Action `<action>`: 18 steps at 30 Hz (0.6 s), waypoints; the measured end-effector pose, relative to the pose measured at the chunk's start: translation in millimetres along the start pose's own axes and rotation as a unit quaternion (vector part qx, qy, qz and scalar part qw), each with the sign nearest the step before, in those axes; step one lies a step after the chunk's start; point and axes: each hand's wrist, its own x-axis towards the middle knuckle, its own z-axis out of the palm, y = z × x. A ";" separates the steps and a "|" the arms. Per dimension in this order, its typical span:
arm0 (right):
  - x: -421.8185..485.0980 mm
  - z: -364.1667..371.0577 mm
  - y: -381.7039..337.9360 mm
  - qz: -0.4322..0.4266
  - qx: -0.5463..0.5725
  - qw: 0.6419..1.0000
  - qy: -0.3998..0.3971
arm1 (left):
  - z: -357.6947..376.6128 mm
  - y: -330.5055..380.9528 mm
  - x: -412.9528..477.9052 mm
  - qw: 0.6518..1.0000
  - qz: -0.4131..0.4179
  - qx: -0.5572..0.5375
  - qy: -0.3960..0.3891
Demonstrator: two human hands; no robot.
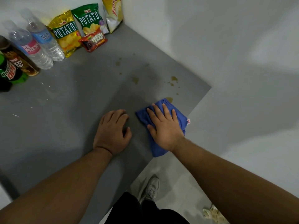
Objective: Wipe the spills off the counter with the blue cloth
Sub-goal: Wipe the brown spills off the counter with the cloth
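A folded blue cloth (181,118) lies on the grey counter (64,110) near its right front edge. My right hand (163,126) presses flat on the cloth, fingers spread. My left hand (113,133) rests palm down on the bare counter just left of the cloth, fingers curled, holding nothing. Yellowish spills (174,79) dot the counter beyond the cloth; one spot (169,99) touches the cloth's far edge, and others (135,80) lie further back.
Along the back wall stand water bottles (32,46), soda bottles (14,65), potato chip bags (66,34) and a red snack pack (93,40). White walls close in the right and the back. The counter's edge drops to the floor by my shoe (150,188).
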 end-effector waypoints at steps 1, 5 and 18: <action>-1.5 0.7 -2.1 -0.004 0.003 1.000 -0.002 | 0.1 1.6 -0.4 1.000 -0.002 -0.002 -0.003; -26.8 2.6 20.9 -0.127 -0.009 0.992 -0.022 | -0.6 5.3 -2.1 1.000 -0.005 -0.016 -0.002; -6.4 5.8 2.2 -0.047 -0.011 0.999 -0.017 | 1.7 10.9 -4.4 1.000 -0.012 -0.026 -0.004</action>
